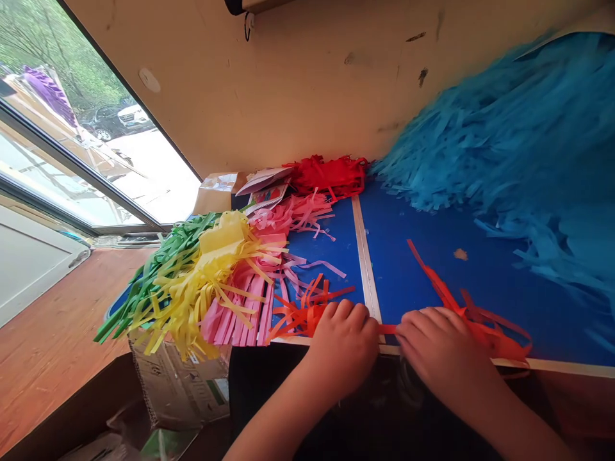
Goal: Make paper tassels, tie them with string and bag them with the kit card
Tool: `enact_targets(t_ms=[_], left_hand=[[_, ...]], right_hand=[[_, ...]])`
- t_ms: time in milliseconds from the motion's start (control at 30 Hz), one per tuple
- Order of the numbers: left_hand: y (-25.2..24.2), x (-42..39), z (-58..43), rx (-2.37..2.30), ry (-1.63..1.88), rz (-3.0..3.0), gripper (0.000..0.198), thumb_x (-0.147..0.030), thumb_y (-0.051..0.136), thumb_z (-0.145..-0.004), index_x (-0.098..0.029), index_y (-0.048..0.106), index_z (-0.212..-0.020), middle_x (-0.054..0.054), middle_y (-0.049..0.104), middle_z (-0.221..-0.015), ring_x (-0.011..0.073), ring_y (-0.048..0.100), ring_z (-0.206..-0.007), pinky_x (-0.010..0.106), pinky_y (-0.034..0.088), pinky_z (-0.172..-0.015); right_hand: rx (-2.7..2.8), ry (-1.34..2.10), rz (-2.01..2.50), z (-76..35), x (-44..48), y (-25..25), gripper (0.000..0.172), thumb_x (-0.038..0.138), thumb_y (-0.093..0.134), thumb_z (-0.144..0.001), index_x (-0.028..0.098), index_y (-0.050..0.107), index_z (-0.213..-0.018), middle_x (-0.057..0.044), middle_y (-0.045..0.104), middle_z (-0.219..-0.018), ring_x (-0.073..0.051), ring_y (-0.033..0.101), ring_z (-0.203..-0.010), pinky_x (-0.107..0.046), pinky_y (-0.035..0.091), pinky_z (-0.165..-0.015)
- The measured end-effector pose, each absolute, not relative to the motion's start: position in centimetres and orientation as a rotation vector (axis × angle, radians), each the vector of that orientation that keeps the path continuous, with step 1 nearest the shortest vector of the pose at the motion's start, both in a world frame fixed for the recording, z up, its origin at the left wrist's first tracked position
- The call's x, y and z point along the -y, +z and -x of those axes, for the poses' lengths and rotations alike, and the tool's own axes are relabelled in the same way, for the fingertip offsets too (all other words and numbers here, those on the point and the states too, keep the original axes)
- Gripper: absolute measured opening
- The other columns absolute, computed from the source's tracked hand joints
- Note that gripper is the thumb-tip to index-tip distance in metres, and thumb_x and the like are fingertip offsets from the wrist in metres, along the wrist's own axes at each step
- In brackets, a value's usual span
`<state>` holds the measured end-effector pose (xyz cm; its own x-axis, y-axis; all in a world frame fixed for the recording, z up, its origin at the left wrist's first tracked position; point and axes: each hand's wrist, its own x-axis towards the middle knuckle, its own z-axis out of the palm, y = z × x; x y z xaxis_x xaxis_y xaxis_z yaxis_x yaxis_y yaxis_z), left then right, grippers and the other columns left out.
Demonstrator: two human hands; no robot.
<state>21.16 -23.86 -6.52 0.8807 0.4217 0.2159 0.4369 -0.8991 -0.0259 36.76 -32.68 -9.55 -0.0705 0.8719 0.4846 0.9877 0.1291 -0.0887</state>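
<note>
Near the front edge of the blue table (408, 256), my left hand (343, 346) and my right hand (439, 349) are both closed on an orange-red tissue paper tassel (388, 329). A narrow twisted stretch of it runs between the two fists. Its cut strips fan out beyond my left hand, over the table. On the other side, more strips and a loop of the same paper spread past my right hand. Left of my left hand lie fringed tissue papers in pink (245, 307), yellow (202, 282) and green (168, 262), partly overlapping.
A big heap of blue fringe (490, 134) covers the table's back right. Red fringe (331, 176) and some paper packets (269, 186) lie by the wall. An opened cardboard box (177, 384) stands below the table at left, near a window (96, 128).
</note>
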Motion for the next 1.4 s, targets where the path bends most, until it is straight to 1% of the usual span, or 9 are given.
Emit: enact_targets(t_ms=[200, 400, 700, 833, 933, 1067, 1233, 1333, 1400], left_hand=[[-6.8, 23.9, -22.2, 0.698, -0.218, 3.058, 0.012, -0.023, 0.047, -0.09, -0.019, 0.054, -0.081, 0.001, 0.058, -0.081, 0.0192, 0.052, -0.072, 0.031, 0.042, -0.059], [-7.2, 23.4, -21.3, 0.783, -0.188, 3.09, 0.011, -0.026, 0.048, -0.09, -0.021, 0.057, -0.086, 0.001, 0.059, -0.085, 0.0198, 0.053, -0.076, 0.031, 0.044, -0.063], [-6.6, 22.3, -19.5, 0.933, -0.251, 3.233, 0.018, -0.029, 0.05, -0.09, -0.021, 0.064, -0.083, 0.003, 0.061, -0.085, 0.0186, 0.053, -0.082, 0.032, 0.045, -0.074], [-6.6, 22.2, -18.8, 0.96, -0.332, 3.263, 0.014, -0.026, 0.052, -0.089, -0.021, 0.064, -0.083, 0.002, 0.062, -0.086, 0.0202, 0.055, -0.087, 0.035, 0.046, -0.077], [-6.7, 22.3, -18.5, 1.013, -0.384, 3.252, 0.013, -0.024, 0.053, -0.088, -0.021, 0.064, -0.082, 0.003, 0.063, -0.092, 0.0216, 0.055, -0.092, 0.039, 0.046, -0.082], [-6.5, 22.4, -18.3, 1.075, -0.448, 3.254, 0.013, -0.02, 0.053, -0.086, -0.022, 0.064, -0.079, 0.002, 0.062, -0.097, 0.0221, 0.055, -0.098, 0.047, 0.04, -0.095], [-6.1, 22.4, -18.5, 1.137, -0.415, 3.227, 0.012, -0.02, 0.053, -0.084, -0.021, 0.064, -0.078, 0.003, 0.06, -0.095, 0.0235, 0.055, -0.094, 0.05, 0.041, -0.094], [-5.8, 22.3, -18.7, 1.122, -0.37, 3.24, 0.013, -0.018, 0.053, -0.084, -0.021, 0.064, -0.076, 0.003, 0.06, -0.092, 0.0234, 0.055, -0.097, 0.053, 0.032, -0.103], [-5.5, 22.2, -18.8, 1.129, -0.3, 3.25, 0.014, -0.018, 0.052, -0.084, -0.021, 0.064, -0.076, 0.003, 0.059, -0.092, 0.0232, 0.055, -0.096, 0.053, 0.031, -0.103]], right_hand=[[1.97, -0.394, 1.792, -36.8, 32.2, -9.6, 0.029, 0.015, 0.035, -0.091, 0.018, 0.053, -0.068, -0.003, 0.055, -0.069, -0.018, 0.044, -0.067, -0.031, 0.028, -0.067], [2.006, -0.33, 1.856, -38.3, 32.4, -9.5, 0.036, 0.025, 0.029, -0.094, 0.021, 0.054, -0.069, -0.002, 0.056, -0.072, -0.02, 0.047, -0.07, -0.033, 0.028, -0.069], [1.962, -0.1, 1.924, -41.7, 33.7, -9.8, 0.032, 0.042, 0.04, -0.09, 0.025, 0.056, -0.069, 0.002, 0.059, -0.08, -0.019, 0.053, -0.081, -0.035, 0.027, -0.076], [1.924, 0.141, 2.043, -41.7, 33.5, -9.2, 0.024, 0.037, 0.045, -0.087, 0.026, 0.057, -0.07, 0.003, 0.059, -0.083, -0.019, 0.052, -0.085, -0.037, 0.028, -0.079], [1.909, 0.261, 2.115, -41.3, 33.3, -8.5, 0.024, 0.033, 0.042, -0.087, 0.025, 0.057, -0.07, 0.001, 0.058, -0.085, -0.02, 0.051, -0.09, -0.039, 0.029, -0.081], [1.917, 0.232, 2.213, -40.7, 32.9, -7.7, 0.024, 0.028, 0.039, -0.085, 0.023, 0.055, -0.067, -0.001, 0.056, -0.082, -0.021, 0.049, -0.086, -0.04, 0.03, -0.08], [1.914, 0.352, 2.334, -40.1, 32.3, -6.7, 0.025, 0.022, 0.039, -0.084, 0.022, 0.056, -0.066, -0.001, 0.055, -0.082, -0.021, 0.048, -0.088, -0.04, 0.032, -0.08], [1.942, 0.368, 2.398, -39.8, 31.8, -6.0, 0.025, 0.019, 0.039, -0.085, 0.021, 0.057, -0.068, -0.002, 0.056, -0.085, -0.021, 0.048, -0.091, -0.039, 0.032, -0.08], [1.976, 0.366, 2.457, -39.7, 31.4, -5.7, 0.024, 0.017, 0.039, -0.086, 0.02, 0.057, -0.069, -0.002, 0.056, -0.087, -0.021, 0.048, -0.091, -0.038, 0.033, -0.079]])
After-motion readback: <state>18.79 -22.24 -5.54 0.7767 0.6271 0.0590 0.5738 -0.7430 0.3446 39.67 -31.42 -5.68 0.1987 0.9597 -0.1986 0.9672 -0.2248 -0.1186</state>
